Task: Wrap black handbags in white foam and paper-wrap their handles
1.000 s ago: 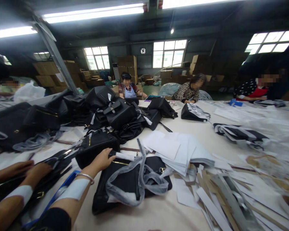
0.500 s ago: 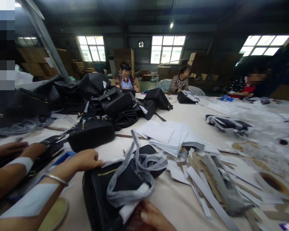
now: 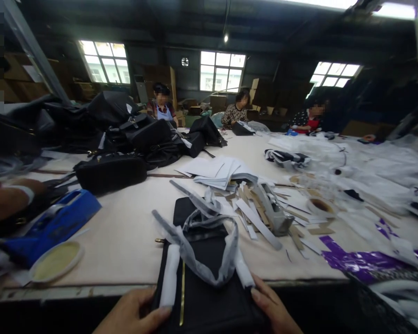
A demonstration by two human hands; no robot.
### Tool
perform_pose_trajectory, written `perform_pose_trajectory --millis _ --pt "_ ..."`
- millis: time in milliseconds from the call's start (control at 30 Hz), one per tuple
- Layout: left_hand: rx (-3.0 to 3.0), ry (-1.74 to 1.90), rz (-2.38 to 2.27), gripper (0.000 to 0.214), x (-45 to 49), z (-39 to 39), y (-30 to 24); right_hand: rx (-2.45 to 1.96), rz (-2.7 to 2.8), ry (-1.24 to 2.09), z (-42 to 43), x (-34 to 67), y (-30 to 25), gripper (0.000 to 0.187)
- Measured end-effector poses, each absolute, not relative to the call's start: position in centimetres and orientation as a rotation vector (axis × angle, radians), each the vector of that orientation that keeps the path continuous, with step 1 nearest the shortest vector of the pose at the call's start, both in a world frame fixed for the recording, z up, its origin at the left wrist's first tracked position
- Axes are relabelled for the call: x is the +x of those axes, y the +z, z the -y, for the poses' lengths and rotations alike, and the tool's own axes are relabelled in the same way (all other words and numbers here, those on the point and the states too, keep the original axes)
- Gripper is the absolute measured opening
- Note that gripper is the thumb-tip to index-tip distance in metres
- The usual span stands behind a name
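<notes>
A black bag with a gold zipper lies at the table's front edge, its near end reaching past it toward me. Plastic-wrapped straps loop over its upper face. White wrapping covers a strip along its left side, and another white piece is on the right. My left hand grips the left side, thumb on top by the white wrapping. Around the right edge, my right hand is closed with its thumb on top. The undersides of both hands are hidden.
Left of the bag are a blue tape dispenser, a round lid-like dish and a co-worker's arm. Black bags pile up behind. White sheets, a grey tape dispenser and purple plastic lie toward the right.
The bag has turned and come nearer to the table's front edge. My left hand has moved from its far corner to its left side. The view has shifted right.
</notes>
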State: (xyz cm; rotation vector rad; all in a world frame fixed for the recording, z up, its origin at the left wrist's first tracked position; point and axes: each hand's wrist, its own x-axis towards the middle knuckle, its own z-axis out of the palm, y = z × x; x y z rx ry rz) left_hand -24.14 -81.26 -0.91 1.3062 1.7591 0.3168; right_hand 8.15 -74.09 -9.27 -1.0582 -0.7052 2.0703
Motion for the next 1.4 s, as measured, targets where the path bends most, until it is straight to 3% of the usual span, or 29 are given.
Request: perform_pose_trajectory --millis 167,433,567,600,733,767,900,1067,1133,1267,1400 --pt "1.384 0.325 -1.977 0.045 -26.2 85.4 -3.8 -1.002 1.162 1.997 75.1 8.6 -10.3 0.069" --pt "1.827 0.695 -1.957 0.041 -27.8 81.9 -0.9 -1.084 2.154 1.371 71.3 10.2 -4.7 0.071" --pt "2.15 0.471 -1.538 0.083 -23.0 78.5 -1.4 -1.099 2.392 1.312 70.2 10.1 -2.4 0.07" --pt "2.204 0.402 -1.46 0.083 -21.9 77.9 -1.7 -1.095 2.4 1.317 69.9 10.2 -2.3 0.067" --pt "2.33 0.232 -1.317 0.018 -20.4 76.1 -0.9 -1.271 2.223 1.234 67.9 11.3 -3.0 0.044" --pt "2.32 0.229 -1.285 0.01 -20.9 75.6 0.0 -1.329 2.149 1.194 67.1 11.5 -3.3 0.039" --pt "2.162 0.541 -1.329 0.017 -25.0 73.2 5.6 -1.385 1.972 1.146 63.8 9.8 -3.7 0.045" --pt "2.007 1.026 -1.457 0.026 -29.1 70.9 11.1 -1.26 2.228 0.858 60.0 2.4 -3.7 0.059" --pt "2.063 1.01 -1.405 0.029 -29.4 71.3 12.0 -1.261 2.377 0.681 58.5 -0.3 -3.5 0.051" --pt "2.163 0.699 -1.276 0.026 -27.9 73.5 12.7 -1.244 2.457 0.486 55.6 -3.1 -1.6 0.013" --pt "2.415 0.593 -1.463 0.013 -25.5 73.4 12.5 -1.126 2.41 0.363 54.7 -4.3 3.7 0.013"
